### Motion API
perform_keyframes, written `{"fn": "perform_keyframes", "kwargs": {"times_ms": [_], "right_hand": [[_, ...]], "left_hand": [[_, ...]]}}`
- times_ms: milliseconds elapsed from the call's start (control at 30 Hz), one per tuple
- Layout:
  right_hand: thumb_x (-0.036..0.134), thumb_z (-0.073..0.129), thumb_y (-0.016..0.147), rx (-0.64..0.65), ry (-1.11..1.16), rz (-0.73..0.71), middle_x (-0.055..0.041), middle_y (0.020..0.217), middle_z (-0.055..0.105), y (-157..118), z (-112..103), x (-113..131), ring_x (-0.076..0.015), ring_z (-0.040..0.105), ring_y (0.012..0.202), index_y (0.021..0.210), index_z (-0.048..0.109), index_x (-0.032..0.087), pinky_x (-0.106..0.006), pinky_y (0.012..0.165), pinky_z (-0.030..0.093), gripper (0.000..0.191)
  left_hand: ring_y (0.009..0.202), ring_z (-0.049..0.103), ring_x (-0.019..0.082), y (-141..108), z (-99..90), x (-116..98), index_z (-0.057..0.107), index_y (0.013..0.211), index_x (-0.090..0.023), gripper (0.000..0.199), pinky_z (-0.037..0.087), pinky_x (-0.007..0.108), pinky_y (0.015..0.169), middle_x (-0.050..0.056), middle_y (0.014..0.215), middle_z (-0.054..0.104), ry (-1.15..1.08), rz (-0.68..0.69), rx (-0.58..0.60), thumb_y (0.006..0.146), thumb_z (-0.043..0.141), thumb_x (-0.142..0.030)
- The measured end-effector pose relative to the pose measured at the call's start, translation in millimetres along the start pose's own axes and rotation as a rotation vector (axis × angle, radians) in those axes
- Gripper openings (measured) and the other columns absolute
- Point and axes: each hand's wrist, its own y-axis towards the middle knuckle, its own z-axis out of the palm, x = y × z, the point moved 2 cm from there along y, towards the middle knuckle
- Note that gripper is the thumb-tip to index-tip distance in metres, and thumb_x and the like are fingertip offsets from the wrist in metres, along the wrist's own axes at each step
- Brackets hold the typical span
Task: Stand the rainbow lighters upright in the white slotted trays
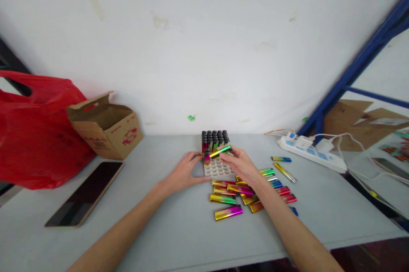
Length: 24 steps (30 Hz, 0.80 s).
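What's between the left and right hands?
In the head view: the pale holed tray, an upright lighter at its left side, and the green-and-gold lighter held by the right hand, opposite the left hand.

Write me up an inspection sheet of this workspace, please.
Surface: grey tabletop against a white wall.
Job's things: pale tray with upright black-topped lighters in its rear part and open holes in front; loose metallic-coloured lighters piled nearer the person.
Clutter: red bag, opened carton and dark-screened device, all on the left.
Left hand: spread at the tray's left side; firm contact unclear.
Right hand: holds a yellow-green lighter over the tray.
Cables: white leads around a power strip, right.
Surroundings: wall marks; blue frame with brown cardboard beyond.
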Motion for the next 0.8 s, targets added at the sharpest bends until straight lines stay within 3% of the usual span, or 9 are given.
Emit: {"fn": "perform_keyframes", "kwargs": {"times_ms": [200, 367, 533, 633, 700, 800], "right_hand": [[0.068, 0.087, 0.073, -0.02, -0.041, 0.018, -0.0032, 0.087, 0.072, 1, 0, -8, -0.0194, 0.067, 0.085, 0.083, 0.072, 0.02, -0.031, 0.075, 0.055, 0.052], [0.073, 0.081, 0.079, 0.061, -0.001, 0.036, 0.003, 0.077, 0.062, -2, 7, -12, -0.0145, 0.056, 0.065, 0.097, 0.063, 0.024, -0.029, 0.062, 0.051, 0.055], [0.079, 0.082, 0.074, 0.038, -0.033, 0.088, 0.0114, 0.061, 0.031, 0, 11, -16, -0.0079, 0.025, 0.051, 0.085, 0.055, 0.024, -0.021, 0.046, 0.026, 0.062], [0.092, 0.06, 0.08, 0.021, -0.096, 0.182, 0.0095, 0.058, 0.029, 3, 11, -22, -0.0075, 0.02, 0.049, 0.068, 0.044, 0.024, -0.022, 0.044, 0.017, 0.071], [0.091, 0.048, 0.087, -0.048, -0.146, 0.202, 0.0088, 0.054, 0.026, 4, 11, -24, -0.0078, 0.018, 0.047, 0.06, 0.036, 0.025, -0.023, 0.043, 0.015, 0.072], [0.075, 0.044, 0.095, -0.149, -0.2, 0.188, 0.008, 0.049, 0.024, 3, 11, -26, -0.0082, 0.016, 0.044, 0.056, 0.031, 0.027, -0.024, 0.041, 0.014, 0.063]], "left_hand": [[0.127, 0.065, 0.036, 1, -1.6, 0, 0.069, 0.131, -0.024, 0.064, 0.053, 0.054, 0.114, 0.013, 0.136, 0.067, 0.01, 0.013, -0.004, 0.082, 0.085, -0.063], [0.127, 0.065, 0.035, 1, -2.6, -2, 0.069, 0.131, -0.024, 0.066, 0.053, 0.053, 0.115, 0.013, 0.136, 0.067, 0.032, -0.001, -0.003, 0.082, 0.083, -0.067], [0.129, 0.064, 0.035, 0, -1.9, -1, 0.068, 0.132, -0.024, 0.065, 0.053, 0.052, 0.115, 0.013, 0.137, 0.066, 0.03, 0.015, 0.013, 0.084, 0.082, -0.065], [0.13, 0.064, 0.035, 0, -1.3, 1, 0.067, 0.133, -0.023, 0.068, 0.052, 0.052, 0.117, 0.014, 0.138, 0.065, 0.043, 0.004, 0.009, 0.083, 0.083, -0.066], [0.131, 0.063, 0.036, 0, -0.8, 2, 0.067, 0.134, -0.023, 0.069, 0.051, 0.052, 0.117, 0.014, 0.139, 0.065, 0.046, 0.002, 0.008, 0.083, 0.082, -0.067], [0.13, 0.063, 0.035, 0, -0.5, 3, 0.067, 0.133, -0.023, 0.067, 0.052, 0.052, 0.117, 0.014, 0.139, 0.065, 0.044, 0.012, 0.01, 0.084, 0.082, -0.066]]}}
